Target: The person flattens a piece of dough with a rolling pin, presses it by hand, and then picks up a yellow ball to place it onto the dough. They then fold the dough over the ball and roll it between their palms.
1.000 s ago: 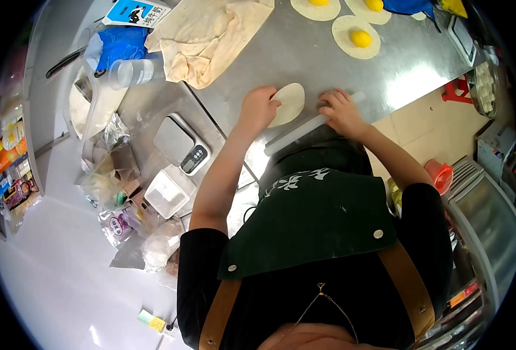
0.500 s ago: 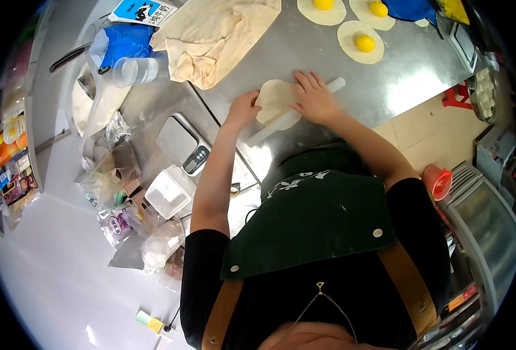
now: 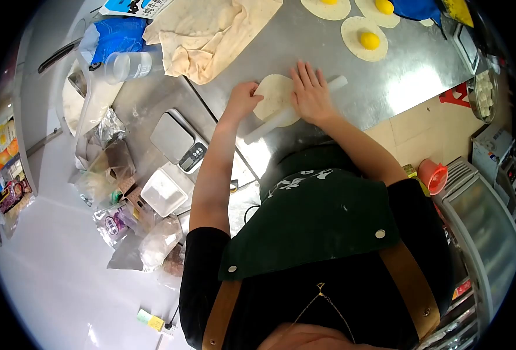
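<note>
Resting your right hand (image 3: 313, 98) on the rolling pin (image 3: 338, 84), you have its fingers straight out and slightly parted, the palm laid over the pin rather than wrapped around it. The pin slants across the near side of a flat dough round (image 3: 272, 92), which lies on the metal table (image 3: 304, 44) between your hands. Your left hand (image 3: 242, 101) is at the left edge of the round, fingers curled and thumb pointing in; you cannot tell from here whether it pinches the dough or only touches it. Farther off to the right sits another round (image 3: 353, 45) with a yellow ball (image 3: 369, 40) on it. Beyond your left hand spreads a crumpled beige sheet (image 3: 217, 35), and the kitchen scale (image 3: 172, 139) stands left of your left forearm.
</note>
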`<state>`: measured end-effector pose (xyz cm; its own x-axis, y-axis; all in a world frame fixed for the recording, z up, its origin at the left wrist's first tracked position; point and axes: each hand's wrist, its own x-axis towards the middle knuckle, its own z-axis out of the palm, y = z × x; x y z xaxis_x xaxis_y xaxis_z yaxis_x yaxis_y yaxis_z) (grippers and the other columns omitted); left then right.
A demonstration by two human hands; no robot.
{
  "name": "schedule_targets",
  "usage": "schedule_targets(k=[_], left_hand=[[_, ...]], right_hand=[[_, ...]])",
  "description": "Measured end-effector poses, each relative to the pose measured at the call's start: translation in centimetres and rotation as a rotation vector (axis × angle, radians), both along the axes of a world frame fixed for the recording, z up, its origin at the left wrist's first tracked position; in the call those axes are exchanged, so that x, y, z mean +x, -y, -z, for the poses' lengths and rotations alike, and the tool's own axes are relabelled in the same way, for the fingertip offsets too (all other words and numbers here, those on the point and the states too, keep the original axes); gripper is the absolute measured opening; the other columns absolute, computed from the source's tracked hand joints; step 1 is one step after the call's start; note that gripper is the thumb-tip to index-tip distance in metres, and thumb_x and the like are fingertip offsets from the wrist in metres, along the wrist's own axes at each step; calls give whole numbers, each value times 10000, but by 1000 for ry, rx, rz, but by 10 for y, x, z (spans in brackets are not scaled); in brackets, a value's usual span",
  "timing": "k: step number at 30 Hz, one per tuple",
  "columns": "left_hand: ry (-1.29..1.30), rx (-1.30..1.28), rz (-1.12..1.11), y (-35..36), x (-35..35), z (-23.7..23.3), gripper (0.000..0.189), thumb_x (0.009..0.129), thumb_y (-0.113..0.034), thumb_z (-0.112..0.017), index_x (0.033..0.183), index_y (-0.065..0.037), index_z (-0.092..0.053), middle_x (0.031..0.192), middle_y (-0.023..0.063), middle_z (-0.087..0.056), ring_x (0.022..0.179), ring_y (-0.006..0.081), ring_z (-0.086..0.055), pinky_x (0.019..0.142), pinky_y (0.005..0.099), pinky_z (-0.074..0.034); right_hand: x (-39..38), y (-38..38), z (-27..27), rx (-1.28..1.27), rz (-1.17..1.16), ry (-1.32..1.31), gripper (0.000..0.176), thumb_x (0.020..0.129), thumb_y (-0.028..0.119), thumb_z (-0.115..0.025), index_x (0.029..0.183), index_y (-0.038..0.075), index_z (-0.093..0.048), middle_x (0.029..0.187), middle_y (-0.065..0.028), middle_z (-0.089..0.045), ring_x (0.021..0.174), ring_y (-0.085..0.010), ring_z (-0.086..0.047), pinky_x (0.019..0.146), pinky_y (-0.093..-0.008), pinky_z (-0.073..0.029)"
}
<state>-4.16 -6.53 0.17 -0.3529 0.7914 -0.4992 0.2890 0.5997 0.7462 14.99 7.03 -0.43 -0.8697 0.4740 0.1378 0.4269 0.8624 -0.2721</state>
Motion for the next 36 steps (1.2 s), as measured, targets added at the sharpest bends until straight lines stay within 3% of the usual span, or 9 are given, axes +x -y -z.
schedule_targets(k=[3, 9, 11, 18, 21, 24, 27, 30, 36], left_hand=[[-26, -19, -59, 7, 5, -2, 233, 726, -131, -724, 918, -3, -690, 789, 128, -685, 692, 230, -636, 643, 331, -489], [-85, 174, -196, -7, 19, -1, 229, 716, -179, -729, 862, -7, -690, 696, 121, -659, 623, 252, -622, 603, 347, -482], [-148, 77, -91, -12, 18, -7, 241, 716, -192, -732, 866, -9, -687, 744, 142, -667, 677, 285, -636, 625, 371, -488], [-580, -49, 69, -8, 47, -24, 217, 765, -180, -702, 907, -18, -674, 903, 208, -660, 897, 379, -622, 725, 450, -494], [-513, 42, 107, -12, 64, -67, 164, 782, -136, -676, 874, -3, -654, 891, 210, -664, 858, 391, -627, 723, 449, -498], [-82, -8, -122, -17, 65, -112, 150, 773, -101, -676, 874, 7, -647, 891, 213, -667, 840, 389, -639, 736, 445, -503], [-42, -21, -192, -2, 51, -83, 232, 762, -104, -693, 966, -4, -648, 872, 200, -672, 824, 359, -659, 744, 422, -509], [-259, -80, -5, 24, 53, -9, 353, 755, -117, -710, 1085, -18, -635, 890, 179, -685, 847, 322, -670, 761, 394, -514], [-88, -13, -201, 23, 57, -16, 386, 773, -118, -693, 1134, -5, -620, 993, 177, -694, 924, 300, -666, 810, 365, -511]], right_hand=[[11, 6, 0, -32, -17, 46, 571, 873, 293, -540, 1368, 20, -459, 1485, -195, -374, 1364, -348, -368, 1125, -528, -260], [-26, -9, -2, 2, -35, -51, 601, 872, 346, -562, 1368, 20, -465, 1489, -196, -369, 1377, -340, -350, 1143, -521, -231], [4, -2, 2, -28, -82, -81, 633, 857, 370, -596, 1369, 20, -467, 1488, -199, -371, 1373, -341, -355, 1145, -520, -229], [91, -12, 2, -109, -393, -55, 443, 676, 232, -786, 1063, 97, -618, 1315, -132, -507, 1287, -295, -436, 1136, -500, -269], [102, -21, -17, -160, -410, -77, 385, 643, 188, -799, 975, 116, -620, 1170, -87, -549, 1190, -270, -489, 1119, -491, -302], [113, -34, -43, -188, -379, -97, 382, 640, 182, -798, 972, 121, -617, 1086, -69, -548, 1124, -257, -509, 1105, -486, -320], [118, -41, -52, -187, -341, -77, 372, 648, 189, -797, 966, 121, -616, 1070, -66, -545, 1109, -256, -513, 1101, -479, -328], [106, -41, -45, -189, -335, -33, 364, 666, 208, -796, 970, 118, -617, 1070, -66, -547, 1094, -259, -516, 1098, -474, -332], [56, -30, -26, -187, -363, -42, 401, 732, 272, -759, 1049, 81, -606, 1154, -106, -544, 1154, -288, -499, 1105, -489, -317]])
